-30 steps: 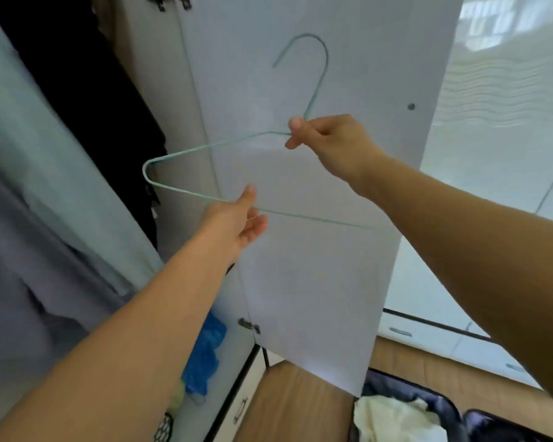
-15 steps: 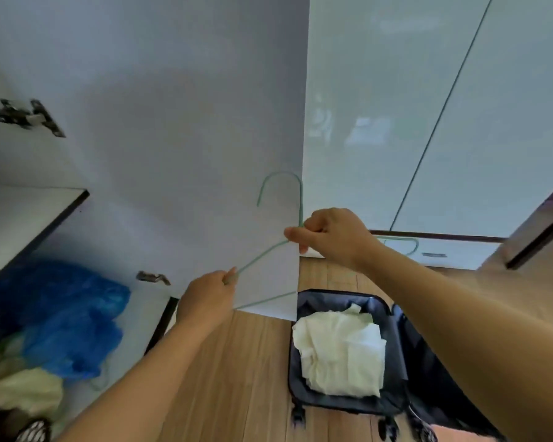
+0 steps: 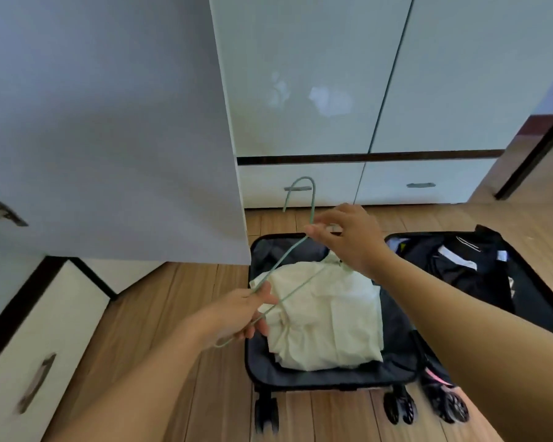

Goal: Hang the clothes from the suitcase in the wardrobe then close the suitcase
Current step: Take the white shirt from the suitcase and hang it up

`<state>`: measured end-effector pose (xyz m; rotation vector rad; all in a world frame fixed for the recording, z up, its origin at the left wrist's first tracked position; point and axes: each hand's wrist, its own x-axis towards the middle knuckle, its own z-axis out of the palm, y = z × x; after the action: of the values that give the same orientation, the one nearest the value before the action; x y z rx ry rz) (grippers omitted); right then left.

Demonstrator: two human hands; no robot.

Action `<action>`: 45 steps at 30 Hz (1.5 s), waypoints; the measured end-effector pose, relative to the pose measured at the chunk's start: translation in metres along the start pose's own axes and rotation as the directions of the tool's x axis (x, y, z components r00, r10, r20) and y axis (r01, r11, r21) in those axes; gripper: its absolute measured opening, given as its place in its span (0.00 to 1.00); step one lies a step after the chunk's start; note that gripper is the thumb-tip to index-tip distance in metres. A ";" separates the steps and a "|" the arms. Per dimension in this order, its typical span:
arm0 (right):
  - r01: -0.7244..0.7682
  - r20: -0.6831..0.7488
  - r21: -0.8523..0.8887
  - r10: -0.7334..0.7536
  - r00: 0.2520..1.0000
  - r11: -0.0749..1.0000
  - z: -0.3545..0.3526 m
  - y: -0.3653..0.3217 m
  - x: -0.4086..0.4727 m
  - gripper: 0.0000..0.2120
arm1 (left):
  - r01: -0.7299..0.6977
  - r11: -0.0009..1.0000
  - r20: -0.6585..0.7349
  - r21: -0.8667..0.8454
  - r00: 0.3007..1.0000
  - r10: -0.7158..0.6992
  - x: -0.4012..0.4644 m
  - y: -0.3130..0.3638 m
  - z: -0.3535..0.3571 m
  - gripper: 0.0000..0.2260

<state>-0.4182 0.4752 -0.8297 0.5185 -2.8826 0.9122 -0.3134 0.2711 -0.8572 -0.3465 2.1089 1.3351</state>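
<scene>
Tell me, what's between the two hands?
In the head view, the green wire hanger spans from left hand to right hand; both grip it above the cream garment.

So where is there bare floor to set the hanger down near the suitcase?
Bare wood floor lies left of the suitcase, bordered by the open wardrobe door and the drawer unit. The suitcase is crowded: cream garment in the left half, dark clothes in the right.

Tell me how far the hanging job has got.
Done: nothing that shows. In hand: both hands, left and right, hold a green wire hanger above the open suitcase. Left: the cream garment and dark clothes are unhung, and the suitcase needs closing.
</scene>
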 end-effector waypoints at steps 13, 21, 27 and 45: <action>-0.743 0.279 -0.086 0.732 0.622 0.664 0.107 0.135 -0.042 0.21 | -0.077 0.997 -0.408 0.003 0.910 0.072 0.104 -0.057 0.043 0.10; -0.796 0.419 0.533 0.729 0.541 0.285 0.162 0.186 -0.062 0.33 | -0.084 0.995 -0.427 0.048 0.899 0.096 0.125 -0.068 0.074 0.06; -0.701 0.351 0.446 0.612 0.709 0.556 0.157 0.170 -0.060 0.08 | -0.066 0.996 -0.434 0.053 0.897 0.083 0.131 -0.068 0.075 0.09; -0.288 0.220 0.416 0.212 0.952 0.863 0.122 0.109 -0.066 0.34 | -0.315 0.918 -0.261 -0.242 0.932 0.251 0.101 -0.053 0.089 0.16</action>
<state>-0.3894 0.5084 -1.0008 0.2496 -2.9304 1.6695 -0.3329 0.3352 -0.9848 -0.3269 2.2185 1.8540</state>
